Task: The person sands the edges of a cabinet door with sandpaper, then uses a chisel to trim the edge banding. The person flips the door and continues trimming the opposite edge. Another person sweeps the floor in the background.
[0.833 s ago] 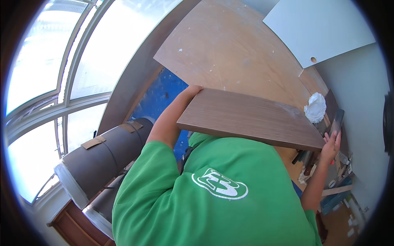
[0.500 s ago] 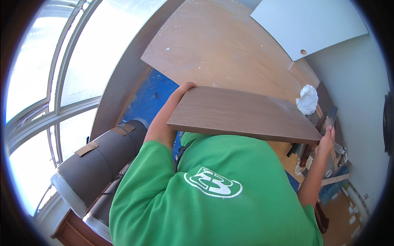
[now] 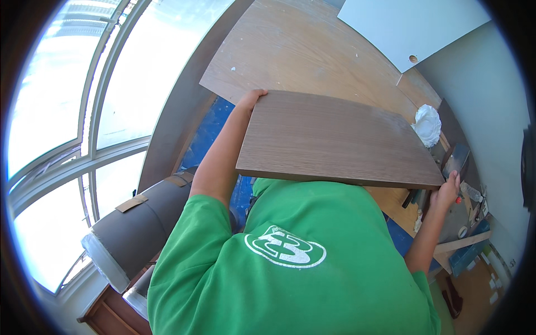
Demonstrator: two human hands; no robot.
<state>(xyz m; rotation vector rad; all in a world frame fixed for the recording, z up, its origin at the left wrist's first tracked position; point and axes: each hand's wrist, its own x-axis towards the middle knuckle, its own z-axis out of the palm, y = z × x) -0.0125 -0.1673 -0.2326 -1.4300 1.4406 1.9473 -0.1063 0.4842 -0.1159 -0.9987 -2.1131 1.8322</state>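
Observation:
A flat brown wood-grain board (image 3: 340,139) is held up in front of my chest, its near edge close to my green shirt. At its far left corner, my left hand (image 3: 254,99) is closed round the edge. My right hand (image 3: 446,191) is closed at the near right corner. From that same hand a broad grey blade, like a putty knife (image 3: 456,158), sticks up, with a small red piece showing below the fingers. The undersides of the board and most of my right fingers' grip are hidden.
Beyond the board lies a large dusty wooden panel (image 3: 296,53). A white panel with a round hole (image 3: 410,28) stands at the far right. Crumpled white plastic (image 3: 427,126) and loose tools lie to the right. Large wrapped rolls (image 3: 139,223) stand left, by the windows (image 3: 139,72).
The board's far edge and my left hand have risen, so more of the board's face shows. My right hand stays at the near right corner with the blade.

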